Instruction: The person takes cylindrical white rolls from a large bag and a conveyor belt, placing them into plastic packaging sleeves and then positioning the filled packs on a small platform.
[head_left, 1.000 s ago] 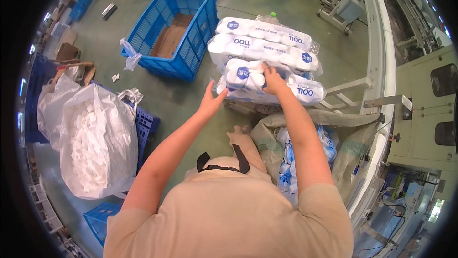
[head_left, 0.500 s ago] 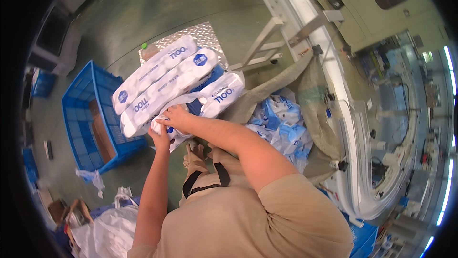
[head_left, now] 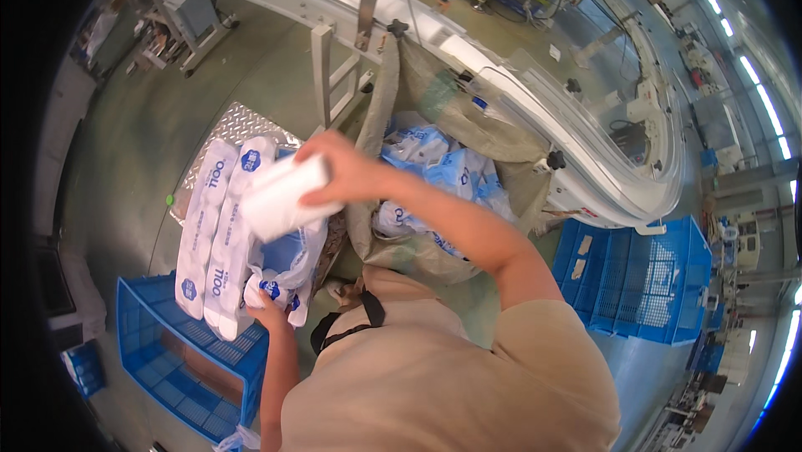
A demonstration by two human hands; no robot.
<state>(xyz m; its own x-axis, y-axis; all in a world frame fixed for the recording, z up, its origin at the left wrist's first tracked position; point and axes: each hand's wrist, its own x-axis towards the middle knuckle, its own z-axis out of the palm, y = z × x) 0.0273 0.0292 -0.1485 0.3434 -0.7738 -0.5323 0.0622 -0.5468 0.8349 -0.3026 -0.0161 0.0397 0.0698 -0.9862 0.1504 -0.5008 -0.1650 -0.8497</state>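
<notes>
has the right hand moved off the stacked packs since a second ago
Yes. The right hand has lifted off the stacked packs on the floor, now holding a white roll above them; the left hand holds a wrapper's lower end.

right hand (head_left: 338,170) now lifting white roll (head_left: 284,195) off stacked packs (head_left: 219,235), view swung round

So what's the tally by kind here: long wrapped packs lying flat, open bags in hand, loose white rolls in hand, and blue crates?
Long wrapped packs lying flat on the metal plate: 2
Open plastic bag held by the left hand: 1
Loose white roll in the right hand: 1
Blue crates: 2
Total: 6
</notes>
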